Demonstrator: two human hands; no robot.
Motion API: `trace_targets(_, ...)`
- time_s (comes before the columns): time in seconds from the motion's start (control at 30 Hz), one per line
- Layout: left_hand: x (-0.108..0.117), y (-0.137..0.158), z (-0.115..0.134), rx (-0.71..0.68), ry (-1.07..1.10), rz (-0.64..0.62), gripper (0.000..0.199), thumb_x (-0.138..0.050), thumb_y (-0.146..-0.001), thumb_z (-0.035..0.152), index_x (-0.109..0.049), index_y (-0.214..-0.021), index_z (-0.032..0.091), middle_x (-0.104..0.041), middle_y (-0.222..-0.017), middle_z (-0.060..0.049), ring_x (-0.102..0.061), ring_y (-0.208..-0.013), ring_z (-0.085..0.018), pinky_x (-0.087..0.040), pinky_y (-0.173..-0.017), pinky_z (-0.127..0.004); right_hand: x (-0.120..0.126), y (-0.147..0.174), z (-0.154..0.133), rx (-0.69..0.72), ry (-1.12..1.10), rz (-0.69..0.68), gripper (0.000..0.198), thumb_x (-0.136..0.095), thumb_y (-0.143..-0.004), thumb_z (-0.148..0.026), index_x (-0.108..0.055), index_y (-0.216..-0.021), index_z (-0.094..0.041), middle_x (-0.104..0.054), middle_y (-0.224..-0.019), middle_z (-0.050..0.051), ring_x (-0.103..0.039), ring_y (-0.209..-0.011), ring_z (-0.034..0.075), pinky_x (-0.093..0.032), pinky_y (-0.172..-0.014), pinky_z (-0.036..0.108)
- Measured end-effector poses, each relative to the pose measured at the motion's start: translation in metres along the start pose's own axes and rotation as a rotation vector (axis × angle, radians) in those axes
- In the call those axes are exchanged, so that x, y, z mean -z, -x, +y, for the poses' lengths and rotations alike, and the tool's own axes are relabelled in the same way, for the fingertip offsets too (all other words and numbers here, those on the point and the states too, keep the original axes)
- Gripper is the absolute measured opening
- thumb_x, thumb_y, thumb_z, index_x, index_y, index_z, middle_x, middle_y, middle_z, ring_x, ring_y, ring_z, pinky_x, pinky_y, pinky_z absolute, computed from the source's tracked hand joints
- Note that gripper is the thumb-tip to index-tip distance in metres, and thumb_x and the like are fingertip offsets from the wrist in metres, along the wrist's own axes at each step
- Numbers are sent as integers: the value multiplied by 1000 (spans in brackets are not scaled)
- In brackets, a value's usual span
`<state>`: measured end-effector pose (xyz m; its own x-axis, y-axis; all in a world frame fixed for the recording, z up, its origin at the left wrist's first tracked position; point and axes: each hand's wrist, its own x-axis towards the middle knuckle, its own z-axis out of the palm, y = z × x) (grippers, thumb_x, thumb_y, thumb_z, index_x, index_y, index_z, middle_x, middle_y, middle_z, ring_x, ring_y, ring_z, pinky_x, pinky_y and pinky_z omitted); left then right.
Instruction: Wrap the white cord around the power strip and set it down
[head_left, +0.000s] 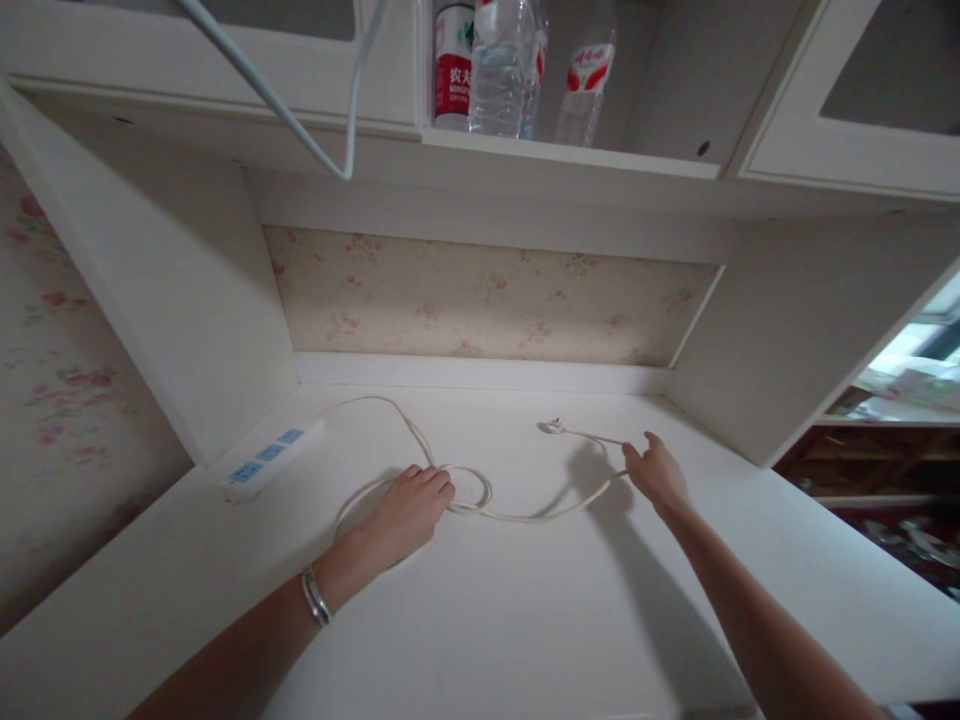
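A white power strip [274, 460] with blue socket faces lies at the left on the white countertop. Its white cord [525, 518] runs along the back, loops in the middle and reaches right to a plug [553, 426] near the back. My left hand [411, 510], with a silver bangle on the wrist, rests over the loop with its fingers closed around the cord; the fingertips are partly hidden. My right hand [657, 472] pinches the cord a short way from the plug, and a stretch of cord hangs from it back toward the loop.
Above the white countertop [480, 640], an overhead cabinet holds a red-and-white can [454, 75] and clear bottles [504, 70]. A pale thin bent bar [277, 100] crosses the top left. Side panels [817, 310] enclose the counter, with shelves beyond at right.
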<state>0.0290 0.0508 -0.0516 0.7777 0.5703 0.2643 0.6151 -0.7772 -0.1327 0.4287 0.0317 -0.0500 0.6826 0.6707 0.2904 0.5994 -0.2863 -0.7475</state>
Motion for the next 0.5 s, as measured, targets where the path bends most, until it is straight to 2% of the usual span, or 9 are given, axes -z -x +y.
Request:
trace_targets(0.07, 0, -2, 3, 36, 2, 11, 19, -39, -89, 10, -56, -90, 18, -58, -92, -7, -52, -87, -20, -37, -77, -35, -1, 18, -16, 154, 178, 44, 46, -52, -80, -36, -50, -122, -19, -61, -95, 13, -58, -80, 24, -41, -66, 34)
trace_targets(0.1, 1, -3, 4, 51, 3, 14, 19, -38, -89, 10, -56, -90, 18, -58, -93, -7, -52, -86, -20, -37, -77, -35, -2, 29, -27, 237, 213, 21, 43, -48, -82, -38, -50, -122, -21, -62, -92, 11, -58, -78, 23, -41, -66, 34)
trace_targets(0.17, 3, -5, 7, 73, -1, 21, 19, -38, -89, 10, -55, -91, 18, -57, -93, -7, -52, -86, -20, -37, -77, -35, -9, 58, -48, 382, 164, -152, 35, -45, -85, -42, -56, -111, -23, -63, -75, 5, -57, -69, 20, -40, -64, 31)
trace_targets(0.2, 4, -6, 9, 80, -3, 26, 19, -38, -89, 10, -55, -91, 18, -57, -93, -7, -52, -86, -20, -37, -76, -35, -15, 73, -58, 400, 94, -275, 32, -44, -86, -45, -60, -103, -23, -62, -68, 3, -57, -63, 18, -40, -61, 29)
trace_targets(0.27, 5, -8, 13, 93, -3, 35, 20, -37, -89, 9, -55, -91, 18, -58, -92, -6, -52, -85, -20, -37, -75, -35, -29, 103, -76, 345, -109, -543, 33, -45, -86, -49, -60, -99, -23, -63, -64, 1, -55, -55, 15, -39, -54, 25)
trace_targets(0.33, 6, -9, 17, 104, 7, 41, 20, -37, -89, 9, -55, -90, 18, -58, -91, -6, -52, -84, -20, -38, -75, -35, -46, 129, -90, 222, -296, -707, 38, -46, -85, -52, -56, -108, -23, -64, -63, -2, -50, -43, 11, -37, -45, 22)
trace_targets(0.4, 6, -9, 21, 113, 23, 44, 20, -38, -88, 8, -56, -90, 18, -57, -92, -7, -52, -85, -20, -38, -76, -36, -63, 146, -101, 156, -420, -736, 42, -49, -83, -53, -53, -113, -24, -64, -63, -2, -50, -41, 10, -35, -39, 19)
trace_targets(0.5, 5, -6, 23, 148, 56, 54, 21, -39, -86, 7, -56, -92, 17, -56, -95, -8, -51, -91, -21, -38, -80, -36, -82, 159, -111, 137, -452, -741, 37, -53, -82, -44, -55, -111, -21, -64, -63, -2, -53, -43, 10, -36, -38, 18)
